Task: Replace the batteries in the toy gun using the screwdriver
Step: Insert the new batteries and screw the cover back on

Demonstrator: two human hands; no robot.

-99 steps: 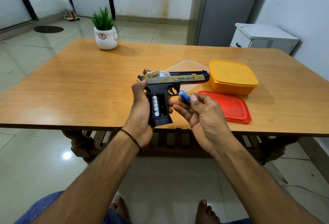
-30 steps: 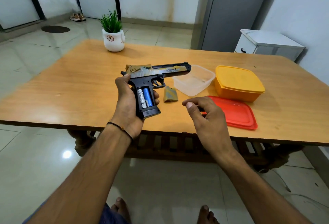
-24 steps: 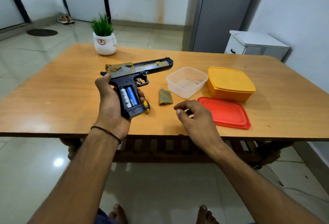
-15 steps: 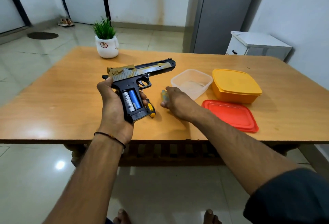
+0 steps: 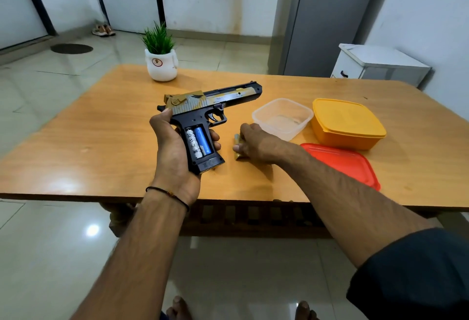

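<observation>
1. The toy gun point(image 5: 203, 106) is held above the table point(image 5: 101, 142), gripped by the left hand point(image 5: 175, 152).
2. A gold cover point(image 5: 238, 157) lying there is pinched by the right hand point(image 5: 258, 142).
3. Two batteries point(image 5: 203, 142) are exposed in the gun's handle.

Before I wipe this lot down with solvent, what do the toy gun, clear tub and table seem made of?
The toy gun: probably moulded plastic, matte black frame, gold-and-silver printed slide with dull sheen. The clear tub: translucent, slightly frosted plastic; the table shows through it. The table: wood or wood-look laminate, cannot tell which; grain streaks, semi-gloss glare.
</observation>
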